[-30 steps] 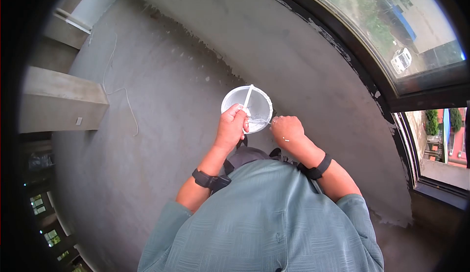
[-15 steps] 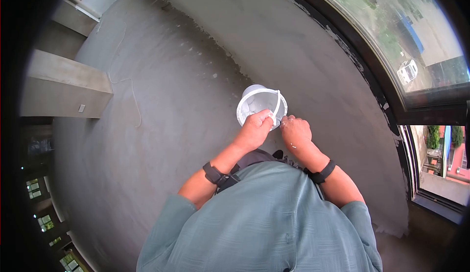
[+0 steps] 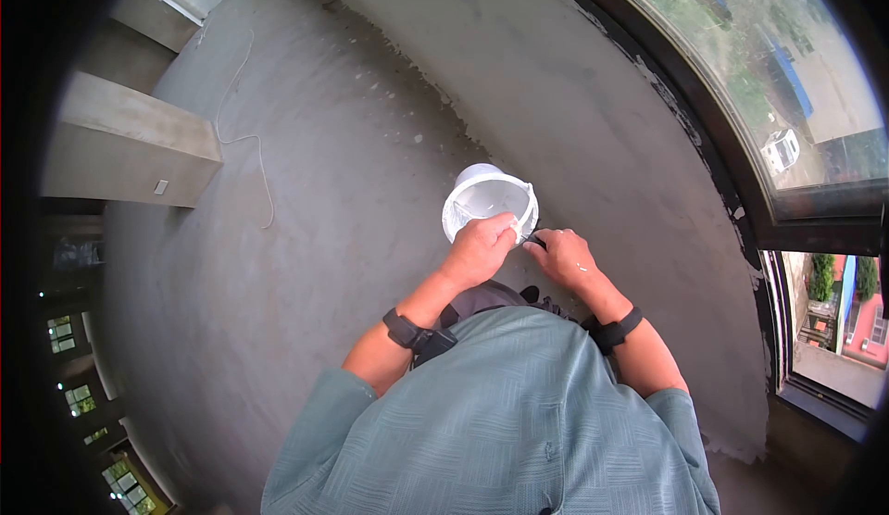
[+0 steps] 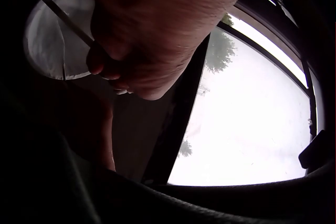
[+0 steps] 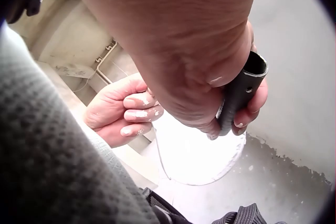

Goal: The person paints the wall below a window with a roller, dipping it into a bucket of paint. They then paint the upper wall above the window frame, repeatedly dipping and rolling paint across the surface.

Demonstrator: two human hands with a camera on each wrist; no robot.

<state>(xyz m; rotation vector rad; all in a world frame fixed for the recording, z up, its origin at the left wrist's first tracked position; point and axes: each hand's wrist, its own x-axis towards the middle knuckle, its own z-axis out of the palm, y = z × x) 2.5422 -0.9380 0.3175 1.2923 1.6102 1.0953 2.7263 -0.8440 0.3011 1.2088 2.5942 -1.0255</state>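
Note:
A white bucket (image 3: 489, 202) hangs in front of me over the concrete floor. My left hand (image 3: 477, 248) grips it at the near rim, fingers curled round its thin handle (image 4: 65, 19); the bucket (image 4: 50, 40) shows behind the left hand (image 4: 139, 45) in the left wrist view. My right hand (image 3: 560, 256) is close beside the rim and holds a black tubular handle (image 5: 239, 95). In the right wrist view the right hand (image 5: 210, 92) is above the bucket (image 5: 199, 155), and paint-smeared fingers (image 5: 139, 113) of the left hand lie beside it. What the black handle carries is hidden.
A concrete block (image 3: 130, 144) juts out at the left, with a white cord (image 3: 255, 144) trailing over the floor near it. A grey plastered wall (image 3: 574, 80) rises ahead, topped by a black-framed window (image 3: 741, 172) on the right.
The bucket has risen and tilted, its white stick no longer showing. My hands have drawn together at its near rim, and the view has shifted slightly.

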